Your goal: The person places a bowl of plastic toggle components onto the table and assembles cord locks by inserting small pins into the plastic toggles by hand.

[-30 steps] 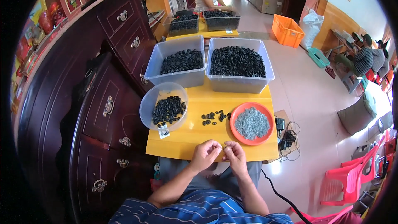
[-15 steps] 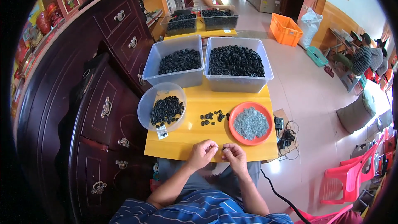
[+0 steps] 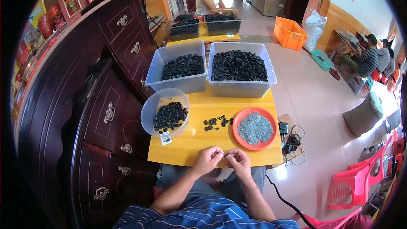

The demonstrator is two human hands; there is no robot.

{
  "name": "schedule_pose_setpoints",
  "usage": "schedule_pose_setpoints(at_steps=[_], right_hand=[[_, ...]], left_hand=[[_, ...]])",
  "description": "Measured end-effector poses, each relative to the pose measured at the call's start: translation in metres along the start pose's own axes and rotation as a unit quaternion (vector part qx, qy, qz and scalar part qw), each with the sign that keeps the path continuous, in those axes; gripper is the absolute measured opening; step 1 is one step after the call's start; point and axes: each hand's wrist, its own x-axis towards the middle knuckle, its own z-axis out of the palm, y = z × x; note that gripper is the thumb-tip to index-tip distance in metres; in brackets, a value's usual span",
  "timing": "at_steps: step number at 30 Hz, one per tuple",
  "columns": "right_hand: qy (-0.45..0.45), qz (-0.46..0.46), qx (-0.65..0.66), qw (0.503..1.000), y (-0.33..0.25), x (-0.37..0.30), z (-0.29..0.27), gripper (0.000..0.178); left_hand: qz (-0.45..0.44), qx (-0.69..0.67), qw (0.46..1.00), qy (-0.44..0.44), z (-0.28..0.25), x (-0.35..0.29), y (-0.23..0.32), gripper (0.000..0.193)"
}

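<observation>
Both hands unmoved over last second: left hand (image 3: 206,160) and right hand (image 3: 238,161) pinched together on small part (image 3: 224,155) at near table (image 3: 195,148) edge. Loose black pieces (image 3: 217,123) untouched.

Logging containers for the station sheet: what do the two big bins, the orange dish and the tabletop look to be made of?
Two big bins: translucent plastic, probably; the dark contents show through the walls.
Orange dish: likely plastic, with a smooth, evenly coloured rim.
Tabletop: yellow, smooth, slightly glossy; painted or laminated board, I cannot tell which.

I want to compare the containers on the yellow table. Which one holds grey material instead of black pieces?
The round orange dish, at the table's right; both tubs and the clear bowl hold black pieces.
</observation>
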Motion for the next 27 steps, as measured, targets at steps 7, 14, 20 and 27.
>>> schedule_pose_setpoints(at_steps=[7,14,20,27], right_hand=[[-0.011,-0.060,-0.109,0.992,0.018,0.011,-0.003,0.020],[-0.037,-0.071,0.029,0.996,0.025,0.022,-0.003,0.014],[-0.046,-0.044,0.012,0.998,0.017,0.018,-0.009,0.015],[-0.059,-0.076,0.024,0.995,0.033,0.013,0.008,0.011]], left_hand=[[-0.034,0.008,0.999,-0.035,-0.005,0.003,0.008,0.009],[-0.054,-0.030,0.997,-0.038,0.000,0.013,-0.003,0.005],[-0.080,-0.078,0.993,-0.036,0.006,0.014,-0.002,0.004],[-0.091,-0.064,0.994,0.005,-0.006,-0.009,-0.002,0.008]])
